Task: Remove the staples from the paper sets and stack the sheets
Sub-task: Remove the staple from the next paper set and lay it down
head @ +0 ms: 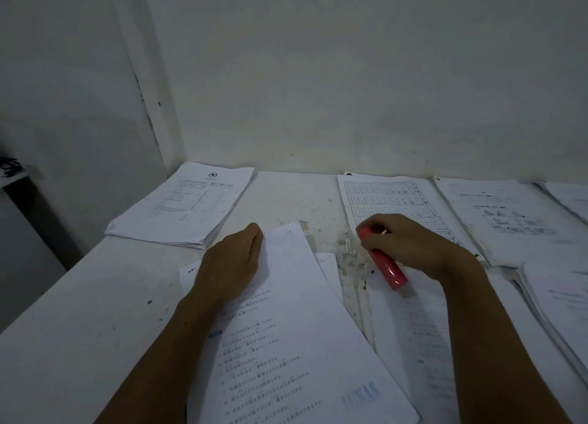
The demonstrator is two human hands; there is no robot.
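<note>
Left hand [234, 258] presses printed sheets [286, 344] flat; right hand [404, 242] grips a red tool [386, 266] over the stained white table [79, 296].

Left hand [234, 261] rests flat on printed sheet [286, 344], fingers at its far corner. Right hand [410, 245] grips red staple remover [386, 266], tip near edge of gridded sheet [394, 201]. Paper stack [184, 207] far left on white table [79, 312]. More sheets lie right.

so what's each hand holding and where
Right hand grips the red tool by its upper end. Left hand rests on the sheet; no grip is visible.
</note>
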